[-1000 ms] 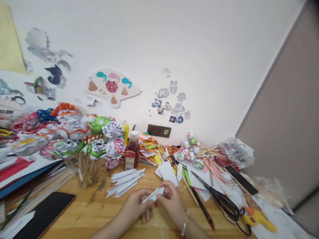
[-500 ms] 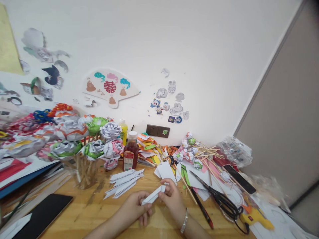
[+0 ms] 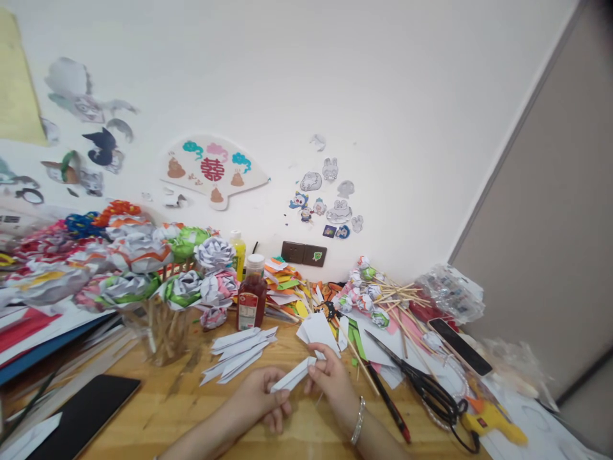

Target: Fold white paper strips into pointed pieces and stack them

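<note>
A narrow folded strip of white paper (image 3: 294, 375) is held between my two hands, slanting up to the right just above the wooden table. My left hand (image 3: 267, 397) pinches its lower left end between thumb and fingers. At the upper right end, my right hand (image 3: 330, 377) has its thumb and fingers closed on the paper; a bracelet circles that wrist. Behind my left hand lies a pile of folded white paper pieces (image 3: 239, 351). Flat white paper sheets (image 3: 320, 329) lie just beyond my right hand.
A bottle of red liquid (image 3: 251, 294) stands behind the pile. Paper flowers (image 3: 138, 252) in a clear container crowd the left, near a black tablet-like slab (image 3: 90, 415). Rightward lie a pen (image 3: 389, 402), scissors (image 3: 421, 383), a phone (image 3: 460, 346) and a yellow glue gun (image 3: 493, 418).
My right thumb and fingers have shifted slightly along the upper end of the paper strip. My left hand keeps its pinch, nearly in place.
</note>
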### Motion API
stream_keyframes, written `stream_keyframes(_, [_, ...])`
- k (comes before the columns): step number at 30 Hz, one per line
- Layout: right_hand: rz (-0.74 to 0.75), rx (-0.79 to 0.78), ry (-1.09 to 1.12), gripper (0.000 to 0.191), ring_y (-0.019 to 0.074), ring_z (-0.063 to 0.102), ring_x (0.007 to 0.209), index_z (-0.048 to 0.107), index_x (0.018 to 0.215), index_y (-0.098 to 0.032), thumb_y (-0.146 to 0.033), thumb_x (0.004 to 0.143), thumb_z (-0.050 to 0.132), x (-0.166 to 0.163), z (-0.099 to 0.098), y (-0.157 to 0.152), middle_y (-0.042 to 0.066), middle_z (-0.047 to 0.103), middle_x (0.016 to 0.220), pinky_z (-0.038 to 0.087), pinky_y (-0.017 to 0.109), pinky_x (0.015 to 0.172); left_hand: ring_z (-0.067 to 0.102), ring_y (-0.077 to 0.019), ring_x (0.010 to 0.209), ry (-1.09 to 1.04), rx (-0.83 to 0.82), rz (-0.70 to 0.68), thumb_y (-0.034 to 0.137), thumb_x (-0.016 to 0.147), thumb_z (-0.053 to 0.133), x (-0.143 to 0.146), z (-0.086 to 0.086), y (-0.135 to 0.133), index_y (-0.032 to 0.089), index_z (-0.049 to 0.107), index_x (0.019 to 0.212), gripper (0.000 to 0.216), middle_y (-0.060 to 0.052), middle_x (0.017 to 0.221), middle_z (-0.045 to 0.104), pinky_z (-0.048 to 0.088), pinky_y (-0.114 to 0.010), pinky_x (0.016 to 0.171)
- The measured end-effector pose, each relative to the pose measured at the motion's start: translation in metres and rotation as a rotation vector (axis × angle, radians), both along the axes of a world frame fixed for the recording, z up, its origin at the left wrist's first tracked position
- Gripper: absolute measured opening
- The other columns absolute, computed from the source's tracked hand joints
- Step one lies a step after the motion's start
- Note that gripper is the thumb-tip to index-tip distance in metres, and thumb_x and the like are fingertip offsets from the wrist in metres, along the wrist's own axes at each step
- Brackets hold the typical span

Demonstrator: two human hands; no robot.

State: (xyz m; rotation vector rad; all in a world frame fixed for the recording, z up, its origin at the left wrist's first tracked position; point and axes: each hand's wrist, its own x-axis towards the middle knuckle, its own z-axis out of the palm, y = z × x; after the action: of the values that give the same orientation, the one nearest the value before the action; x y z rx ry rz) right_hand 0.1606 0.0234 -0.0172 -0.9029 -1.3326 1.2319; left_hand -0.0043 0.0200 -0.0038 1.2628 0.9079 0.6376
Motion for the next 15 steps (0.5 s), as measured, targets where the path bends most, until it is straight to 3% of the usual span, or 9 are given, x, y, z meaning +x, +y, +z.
stream_keyframes(6, [0.048,-0.031,0.039,0.037,0.0126,0.054,0.048,0.043,0.102,-0.019,-0.032,0.069,0.053,0.0003,0.0001,-0.0044,-0.004,0.054,0.058,0.039,0.022,0.047,0.052,-0.0103,0.035,0.038,-0.001,-0.028,0.041,0.055,0.058,0.0035,-0.0007,-0.0017,0.017,0.045,0.071,0.032,0.004,0.050,0.058,0.036,-0.019,0.034])
stream_keyframes(11, [-0.035,0.019,-0.122,0.017,0.0105,0.050,0.045,0.053,0.079,-0.017,-0.031,0.069,0.055,-0.0055,0.0024,-0.0076,-0.005,0.050,0.053,0.038,0.021,0.045,0.049,-0.0097,0.033,0.063,0.024,-0.047,0.043,0.054,0.059,0.0056,0.0026,-0.0056,0.016,0.045,0.070,0.034,0.004,0.050,0.057,0.036,-0.020,0.034])
stream_keyframes(15, [-0.065,0.021,-0.145,0.016,0.0086,0.047,0.040,0.053,0.071,-0.016,-0.032,0.070,0.055,-0.0077,0.0022,-0.0058,-0.006,0.048,0.046,0.035,0.018,0.040,0.049,-0.0087,0.033,0.039,0.036,-0.069,0.049,0.058,0.053,0.0052,-0.0008,-0.0044,0.016,0.045,0.071,0.037,0.004,0.051,0.057,0.035,-0.019,0.034])
